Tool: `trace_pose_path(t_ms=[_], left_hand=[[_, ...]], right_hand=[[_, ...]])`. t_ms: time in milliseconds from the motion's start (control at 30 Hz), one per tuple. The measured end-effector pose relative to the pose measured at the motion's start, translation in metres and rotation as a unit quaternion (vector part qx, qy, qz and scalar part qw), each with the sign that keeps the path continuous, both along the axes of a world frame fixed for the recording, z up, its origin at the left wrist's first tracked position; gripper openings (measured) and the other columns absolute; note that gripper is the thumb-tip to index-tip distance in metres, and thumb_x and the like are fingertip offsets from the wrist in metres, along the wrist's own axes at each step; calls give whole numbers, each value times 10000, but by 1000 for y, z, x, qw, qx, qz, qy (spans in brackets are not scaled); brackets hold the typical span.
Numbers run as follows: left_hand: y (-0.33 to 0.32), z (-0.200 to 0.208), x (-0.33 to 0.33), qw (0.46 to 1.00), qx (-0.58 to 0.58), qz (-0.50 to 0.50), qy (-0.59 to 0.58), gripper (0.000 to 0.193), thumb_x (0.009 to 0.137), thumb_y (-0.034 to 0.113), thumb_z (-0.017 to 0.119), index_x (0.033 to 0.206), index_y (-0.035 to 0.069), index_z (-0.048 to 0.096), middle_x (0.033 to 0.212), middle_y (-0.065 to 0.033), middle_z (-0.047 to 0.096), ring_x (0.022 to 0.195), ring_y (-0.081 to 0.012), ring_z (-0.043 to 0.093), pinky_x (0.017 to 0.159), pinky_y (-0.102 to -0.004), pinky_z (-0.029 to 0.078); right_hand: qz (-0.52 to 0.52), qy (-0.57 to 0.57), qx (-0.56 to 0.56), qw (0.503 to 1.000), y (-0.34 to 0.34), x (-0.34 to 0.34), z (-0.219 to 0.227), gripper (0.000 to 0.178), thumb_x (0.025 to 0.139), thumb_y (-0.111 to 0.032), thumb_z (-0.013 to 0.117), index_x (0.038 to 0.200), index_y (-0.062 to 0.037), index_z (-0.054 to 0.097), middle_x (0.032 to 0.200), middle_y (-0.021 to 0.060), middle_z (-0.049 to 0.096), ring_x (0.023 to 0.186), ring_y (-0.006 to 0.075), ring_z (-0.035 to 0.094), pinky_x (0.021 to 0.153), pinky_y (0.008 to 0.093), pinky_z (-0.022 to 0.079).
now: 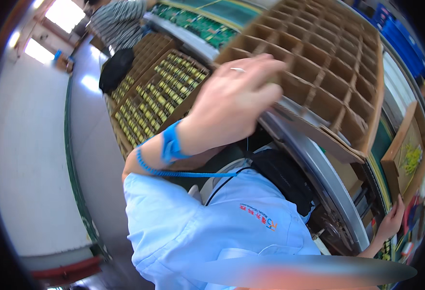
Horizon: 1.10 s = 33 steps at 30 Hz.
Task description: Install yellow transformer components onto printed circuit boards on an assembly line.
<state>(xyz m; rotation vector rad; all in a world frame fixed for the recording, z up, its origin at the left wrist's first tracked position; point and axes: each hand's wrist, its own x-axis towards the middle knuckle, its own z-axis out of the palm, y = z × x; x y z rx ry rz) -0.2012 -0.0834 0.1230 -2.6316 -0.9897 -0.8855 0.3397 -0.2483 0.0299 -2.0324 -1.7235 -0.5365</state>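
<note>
My left hand (pixel 234 99), wearing a ring and a blue wrist strap (pixel 172 142), is closed at the near left corner of a large cardboard divider tray (pixel 326 128). Its fingers are curled over the tray's edge, slightly blurred. Many of the tray's square cells look bare inside. Far to the right, my right hand (pixel 391 221) has its fingers at the near edge of a small open cardboard box (pixel 395 150). Yellow-green small parts (pixel 412 158) lie in that box. The undersides of both grips are hidden.
On the left stands a divided carton (pixel 161 94) filled with rows of yellow-and-dark cylindrical parts. A black cloth item (pixel 117 70) rests beside it. Green circuit boards (pixel 198 24) lie on the line behind. Another person (pixel 118 24) is at the back left; blue bins (pixel 405 43) stand far right.
</note>
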Motion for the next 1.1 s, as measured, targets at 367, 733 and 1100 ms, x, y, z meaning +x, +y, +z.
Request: trace_pose_path(t_ms=[367, 733, 1100], left_hand=[[-170, -22, -202, 754, 140, 642, -15, 179, 782, 108, 716, 926, 41, 634, 1228, -94, 553, 1044, -315, 570, 830, -405, 497], [-352, -281, -319, 481, -46, 876, -3, 242, 776, 92, 683, 996, 20, 614, 1212, -184, 485, 1122, -366, 522, 915, -430, 475], [-344, -429, -337, 240, -264, 930, -90, 290, 818, 140, 666, 1086, 40, 621, 1323, -173, 441, 1150, -378, 518, 953, -471, 457]], right_hand=[[327, -37, -19, 944, 193, -115, 51, 261, 969, -27, 518, 1213, -59, 603, 1164, 82, 633, 1028, 234, 628, 833, 309, 513], [436, -103, -97, 889, 235, -265, 69, 351, 941, -26, 552, 1287, -84, 558, 1274, 87, 581, 1046, 270, 628, 786, 321, 515], [530, -77, -199, 821, 219, -452, 46, 403, 769, -41, 695, 1157, -97, 603, 1123, 64, 630, 844, 303, 653, 689, 375, 525]])
